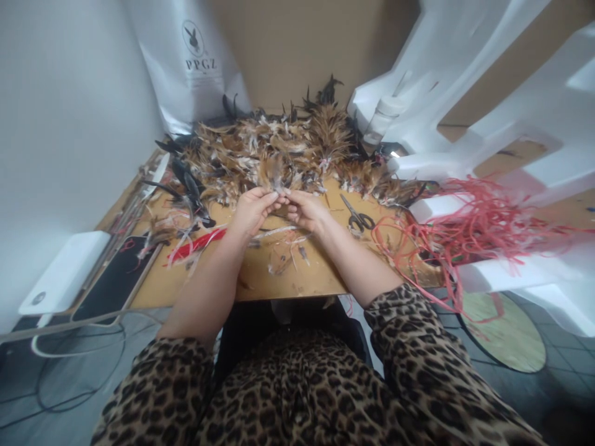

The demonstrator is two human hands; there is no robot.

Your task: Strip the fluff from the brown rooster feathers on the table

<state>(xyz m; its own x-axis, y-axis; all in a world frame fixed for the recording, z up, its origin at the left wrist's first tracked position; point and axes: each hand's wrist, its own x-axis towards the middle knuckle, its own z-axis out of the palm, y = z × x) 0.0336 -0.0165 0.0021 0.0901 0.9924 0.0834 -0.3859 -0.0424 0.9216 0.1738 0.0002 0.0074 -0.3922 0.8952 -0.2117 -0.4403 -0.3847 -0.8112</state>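
Observation:
My left hand [255,210] and my right hand [304,209] meet at the middle of the wooden table [279,288]. Both have their fingers pinched on the base of a small brown feather bunch [271,170], which points up and away from me. Just behind it spreads a large pile of brown and white feathers [242,145]. A fuller feather bunch [329,133] stands up in that pile. To the right of my right hand lie dark scissors [356,215], blades pointing away. Red strips [198,244] rest near my left wrist.
A heap of pink-red plastic strings [483,217] hangs over white foam pieces [525,272] at right. Dark feathers [188,183], a black phone [114,279] and a white power bank [65,272] with a cable are at left. A silvery bag [195,87] stands behind.

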